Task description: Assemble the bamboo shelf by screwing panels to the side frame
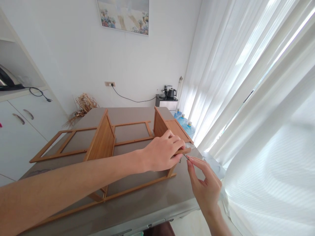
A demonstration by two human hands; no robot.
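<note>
A wooden shelf rack [100, 144] lies on its side on the table, with upright boards between slim side frames. My left hand [162, 150] reaches across it and is closed around the right end of the rack, thumb below and fingers over the top of a wooden rail [183, 151]. Close to that rail, my right hand [205, 182] pinches a thin metal screw [186, 157] between thumb and fingertips. The screw's tip points at the rail's end; whether it sits in a hole I cannot tell. A second small metal piece [179, 160] shows just below the rail.
The grey-brown table [182, 193] carries the rack. A separate wooden panel [179, 129] is at the far right corner. Beyond stand blue water bottles [182, 121], a small cabinet [168, 104] with a black kettle [172, 93], and dried stalks [85, 103]. White curtains [246, 82] hang at right.
</note>
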